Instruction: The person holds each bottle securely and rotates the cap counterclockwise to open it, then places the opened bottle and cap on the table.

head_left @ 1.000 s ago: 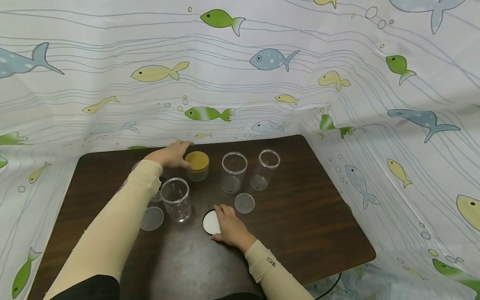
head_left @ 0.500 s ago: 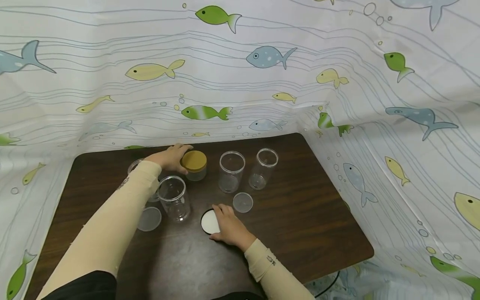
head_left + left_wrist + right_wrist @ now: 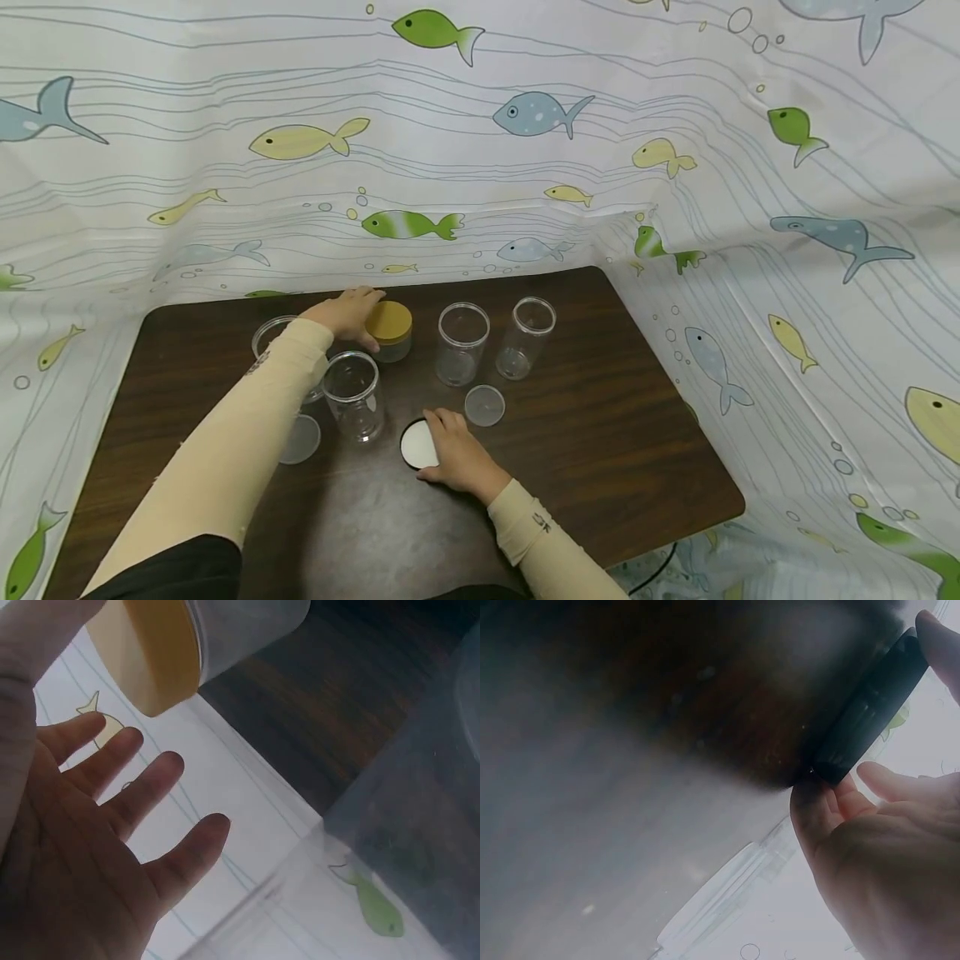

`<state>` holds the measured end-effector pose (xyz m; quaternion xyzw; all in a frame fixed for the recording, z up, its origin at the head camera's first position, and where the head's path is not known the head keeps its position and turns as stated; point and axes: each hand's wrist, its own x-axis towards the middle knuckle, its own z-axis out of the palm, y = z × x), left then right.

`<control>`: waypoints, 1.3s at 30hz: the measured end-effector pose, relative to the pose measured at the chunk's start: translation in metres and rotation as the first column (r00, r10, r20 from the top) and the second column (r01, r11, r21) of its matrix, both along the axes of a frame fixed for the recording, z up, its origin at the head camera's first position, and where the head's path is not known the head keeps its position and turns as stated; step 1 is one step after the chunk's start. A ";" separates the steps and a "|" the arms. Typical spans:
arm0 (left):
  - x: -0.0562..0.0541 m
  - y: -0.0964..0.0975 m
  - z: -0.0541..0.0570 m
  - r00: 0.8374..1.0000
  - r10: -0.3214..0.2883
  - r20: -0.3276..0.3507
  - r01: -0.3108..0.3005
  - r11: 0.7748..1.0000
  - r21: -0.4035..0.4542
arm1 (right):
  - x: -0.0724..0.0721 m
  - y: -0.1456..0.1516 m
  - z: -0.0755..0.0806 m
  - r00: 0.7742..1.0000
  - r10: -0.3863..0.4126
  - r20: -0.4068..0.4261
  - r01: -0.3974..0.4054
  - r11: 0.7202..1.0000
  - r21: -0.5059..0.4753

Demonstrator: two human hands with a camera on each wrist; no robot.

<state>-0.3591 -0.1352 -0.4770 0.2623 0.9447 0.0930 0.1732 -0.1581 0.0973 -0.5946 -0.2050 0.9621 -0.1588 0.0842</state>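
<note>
At the back of the table, my left hand [image 3: 345, 317] is beside a short clear jar [image 3: 392, 348] with a yellow lid [image 3: 390, 321]. In the left wrist view its fingers are spread and relaxed, with the yellow lid [image 3: 157, 652] just beyond them and the thumb overlapping the lid's edge. Nearer the front, my right hand [image 3: 461, 457] holds a round black-rimmed lid [image 3: 417, 445], white side up, by its edge. The right wrist view shows the thumb and fingertips on opposite ends of the lid's dark rim [image 3: 870, 712].
Two tall clear jars without lids, one wider [image 3: 461, 346] and one slimmer [image 3: 527, 337], stand right of the yellow-lidded jar. Another open jar [image 3: 354, 398] stands by the left forearm, which partly hides a further jar [image 3: 270, 333]. Two translucent discs [image 3: 484, 406] lie flat.
The head view has shifted slightly, and more of the jar behind the left forearm shows. My left hand stays beside the yellow-lidded jar; my right hand keeps holding the black-rimmed lid.
</note>
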 end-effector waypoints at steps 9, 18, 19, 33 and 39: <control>-0.002 0.001 -0.010 1.000 -0.020 -0.017 0.020 1.000 0.018 | 0.002 -0.001 0.001 1.000 0.006 -0.011 -0.006 1.000 0.005; -0.003 0.001 -0.017 0.999 -0.019 -0.026 0.020 0.999 0.043 | 0.004 0.001 -0.001 1.000 0.019 -0.010 -0.019 1.000 -0.009; -0.003 0.001 -0.018 0.999 -0.020 -0.026 0.021 0.999 0.046 | 0.004 0.001 -0.001 1.000 0.020 -0.009 -0.020 1.000 -0.009; 0.000 -0.003 -0.023 0.994 -0.014 -0.113 0.024 0.996 0.087 | 0.003 0.002 -0.002 0.999 0.029 -0.030 -0.029 1.000 0.000; -0.004 -0.002 -0.026 0.992 -0.025 -0.122 0.037 0.994 0.101 | 0.002 0.003 -0.004 0.998 0.035 -0.044 -0.035 0.999 0.002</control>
